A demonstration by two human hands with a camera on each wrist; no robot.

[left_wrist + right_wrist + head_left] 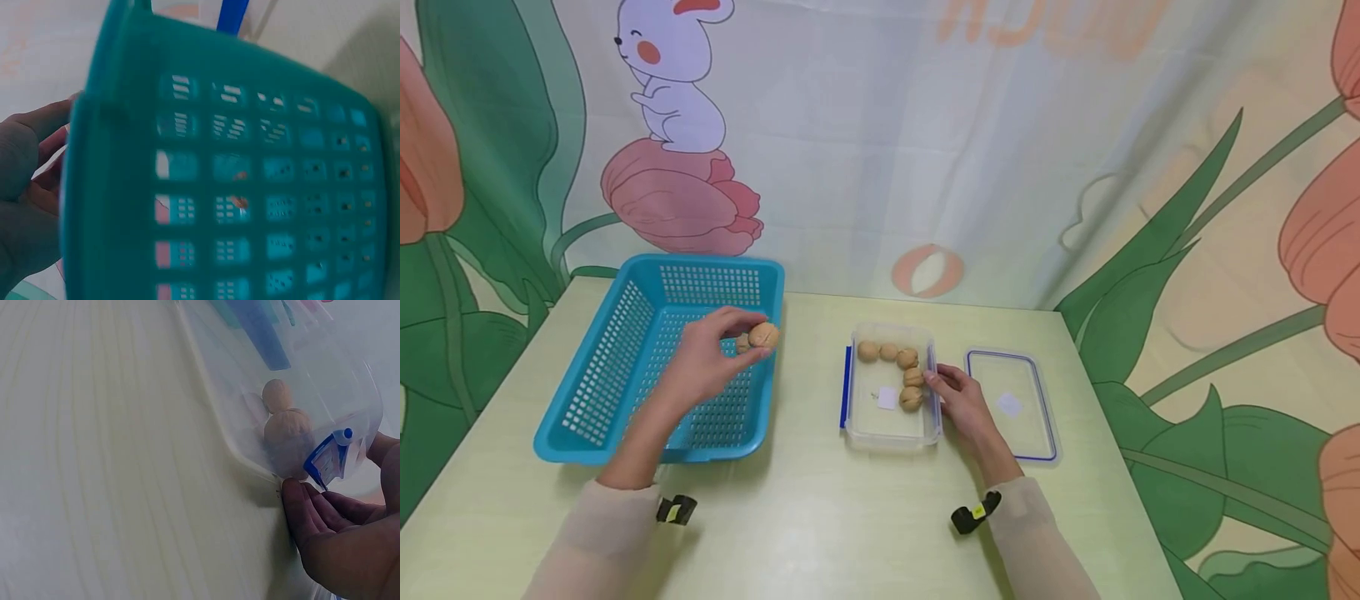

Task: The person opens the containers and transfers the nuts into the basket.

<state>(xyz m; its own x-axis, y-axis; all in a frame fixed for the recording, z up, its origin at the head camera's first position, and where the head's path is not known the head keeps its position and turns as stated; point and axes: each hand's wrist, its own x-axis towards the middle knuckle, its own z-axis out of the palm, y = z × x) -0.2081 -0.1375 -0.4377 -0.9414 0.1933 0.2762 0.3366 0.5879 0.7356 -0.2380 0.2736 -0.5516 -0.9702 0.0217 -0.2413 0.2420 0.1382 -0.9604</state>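
Over the right part of the blue plastic basket, my left hand pinches a walnut between thumb and fingers. A second walnut shows beside it, partly hidden by the hand. In the left wrist view the basket wall hides most of that hand and what it holds. My right hand grips the right side of a clear plastic box, thumb at the rim. Several walnuts line the box's back and right sides. Seen from the right wrist, curled fingers touch the box's lower edge.
To the right of the box lies a clear lid with a blue seal. A blue locking flap sticks out from the box's left side. Behind the pale table hangs a printed curtain.
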